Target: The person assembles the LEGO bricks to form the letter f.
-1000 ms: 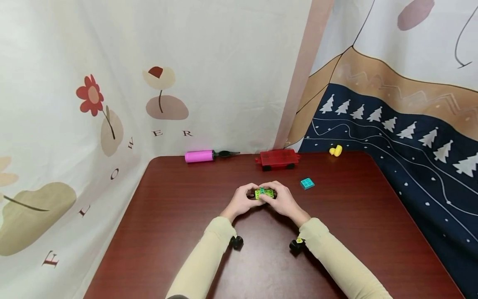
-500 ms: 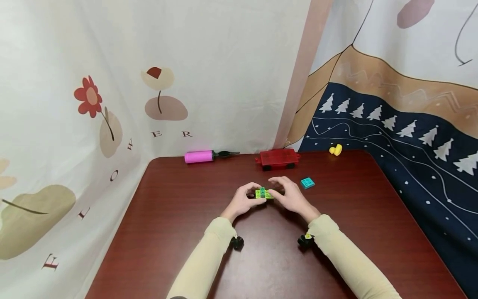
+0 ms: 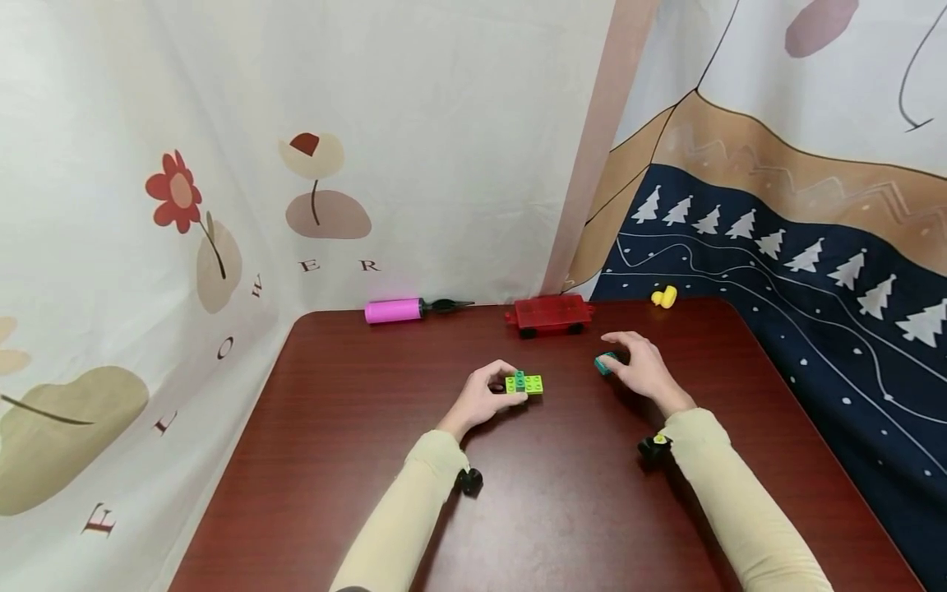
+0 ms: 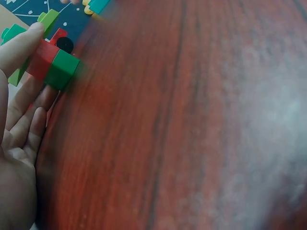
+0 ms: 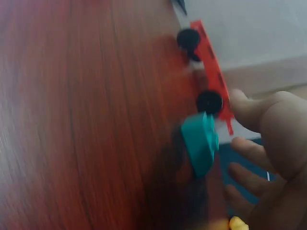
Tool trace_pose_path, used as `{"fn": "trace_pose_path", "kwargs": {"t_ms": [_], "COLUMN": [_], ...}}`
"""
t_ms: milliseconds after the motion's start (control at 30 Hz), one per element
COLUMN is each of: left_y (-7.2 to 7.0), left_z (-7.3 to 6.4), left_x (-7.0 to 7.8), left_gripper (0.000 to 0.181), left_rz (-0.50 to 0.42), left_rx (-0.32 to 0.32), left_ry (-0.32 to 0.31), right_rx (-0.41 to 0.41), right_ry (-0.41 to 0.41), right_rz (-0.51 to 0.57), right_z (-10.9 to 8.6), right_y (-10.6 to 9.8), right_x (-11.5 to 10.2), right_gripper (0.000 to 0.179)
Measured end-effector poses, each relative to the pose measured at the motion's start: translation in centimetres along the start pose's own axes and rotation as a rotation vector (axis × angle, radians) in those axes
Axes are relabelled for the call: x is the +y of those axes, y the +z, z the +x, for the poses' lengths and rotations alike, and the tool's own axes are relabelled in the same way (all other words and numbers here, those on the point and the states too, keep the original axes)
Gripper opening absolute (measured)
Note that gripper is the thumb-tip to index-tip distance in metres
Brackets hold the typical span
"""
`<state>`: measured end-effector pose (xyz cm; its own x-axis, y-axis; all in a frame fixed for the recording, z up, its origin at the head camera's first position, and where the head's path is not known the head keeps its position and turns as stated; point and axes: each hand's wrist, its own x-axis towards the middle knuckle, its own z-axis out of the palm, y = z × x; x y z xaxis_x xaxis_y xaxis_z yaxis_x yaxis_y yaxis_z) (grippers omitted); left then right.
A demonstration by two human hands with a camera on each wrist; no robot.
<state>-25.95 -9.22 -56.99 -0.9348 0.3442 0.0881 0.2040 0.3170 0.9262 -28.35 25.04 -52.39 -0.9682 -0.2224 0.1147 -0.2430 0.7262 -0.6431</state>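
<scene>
In the head view, my left hand [image 3: 481, 400] grips a small stack of toy building bricks [image 3: 533, 385], lime green with a darker green piece on top. From the left wrist, a red brick [image 4: 42, 57] and a dark green brick [image 4: 63, 70] show in its lower part, with the thumb pressed against the stack. My right hand [image 3: 647, 376] is over a teal brick [image 3: 602, 364] on the table, its thumb overlapping it in the head view. The right wrist view has that teal brick [image 5: 197, 143] beside the hand [image 5: 283, 143], fingers spread loosely and apart from it.
Along the table's back edge lie a pink hand pump [image 3: 394, 311] with a black nozzle, a red toy wagon [image 3: 552, 313] with black wheels, and a yellow rubber duck [image 3: 664, 298]. Printed curtains [image 3: 444, 148] hang behind the brown table [image 3: 355, 395].
My right hand has let go of the brick stack and moved right to the teal brick. The left hand stays in place with the stack.
</scene>
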Motion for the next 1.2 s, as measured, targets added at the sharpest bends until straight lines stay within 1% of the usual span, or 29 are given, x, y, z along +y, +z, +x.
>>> {"fn": "trace_pose_path", "kwargs": {"t_ms": [100, 167, 233, 300, 500, 633, 733, 833, 967, 1100, 1200], "left_y": [0.0, 0.0, 0.0, 0.0, -0.1, -0.1, 0.0, 0.1, 0.2, 0.3, 0.2], "left_z": [0.0, 0.0, 0.0, -0.1, -0.1, -0.1, -0.2, -0.2, -0.3, -0.2, -0.3], "left_x": [0.0, 0.0, 0.0, 0.0, 0.2, 0.3, 0.2, 0.3, 0.3, 0.3, 0.4], "left_gripper": [0.036, 0.036, 0.036, 0.036, 0.035, 0.035, 0.036, 0.036, 0.036, 0.035, 0.035], "left_rz": [0.003, 0.002, -0.001, -0.006, -0.016, -0.024, -0.032, -0.038, -0.045, -0.037, -0.030], "left_rx": [0.001, 0.000, 0.000, 0.000, 0.002, -0.002, -0.002, 0.005, 0.013, 0.025, 0.025], "left_ry": [0.000, -0.001, -0.001, -0.005, -0.010, -0.018, -0.020, -0.020, -0.031, -0.036, -0.030], "right_rx": [-0.086, -0.129, -0.154, -0.161, -0.142, -0.128, -0.119, -0.110, -0.092, -0.076, -0.057], "right_ry": [0.025, 0.031, 0.035, 0.028, 0.007, 0.016, 0.025, 0.019, 0.027, 0.030, 0.002], "right_rz": [-0.027, -0.045, -0.053, -0.051, -0.044, -0.048, -0.053, -0.063, -0.031, 0.020, 0.028], "right_z": [0.0, 0.0, 0.0, 0.1, 0.3, 0.2, 0.2, 0.2, 0.3, 0.4, 0.5], "right_y": [-0.5, -0.5, -0.5, -0.3, 0.0, 0.2, 0.3, 0.4, 0.5, 0.6, 0.8], "right_x": [0.8, 1.2, 1.4, 1.5, 1.5, 1.6, 1.6, 1.6, 1.3, 0.4, -0.4], "right_gripper": [0.055, 0.057, 0.055, 0.053, 0.043, 0.034, 0.031, 0.030, 0.031, 0.034, 0.035]}}
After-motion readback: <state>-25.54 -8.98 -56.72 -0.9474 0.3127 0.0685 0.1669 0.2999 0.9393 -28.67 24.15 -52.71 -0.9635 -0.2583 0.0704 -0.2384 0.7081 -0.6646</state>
